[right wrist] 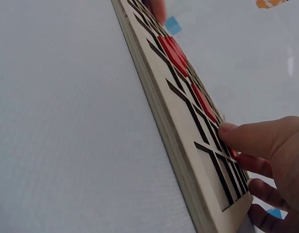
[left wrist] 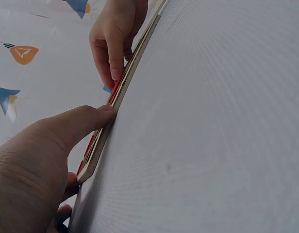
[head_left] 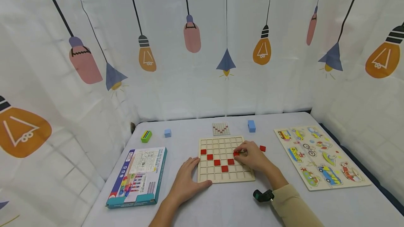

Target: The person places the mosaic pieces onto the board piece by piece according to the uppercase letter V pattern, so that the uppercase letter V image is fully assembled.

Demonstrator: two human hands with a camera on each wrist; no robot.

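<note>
A square wooden grid board (head_left: 233,176) lies flat on the table, with several red tiles (head_left: 224,169) set in its cells in a V-like line. My left hand (head_left: 189,179) holds the board's near left corner; in the left wrist view its thumb (left wrist: 86,119) presses the front edge. Over the right part of the grid, my right hand (head_left: 252,155) pinches a red square tile (head_left: 236,153) at a cell. The right wrist view shows that thumb (right wrist: 246,136) low over the grid, partly covering the tile. One loose red tile (head_left: 262,148) lies just right of the board.
Behind the board lies a small pattern card (head_left: 221,129), with a blue block (head_left: 251,126) to its right. A smaller blue block (head_left: 167,133) and a green striped block (head_left: 146,136) sit back left. A flat box (head_left: 139,176) lies left, a picture puzzle board (head_left: 322,157) right.
</note>
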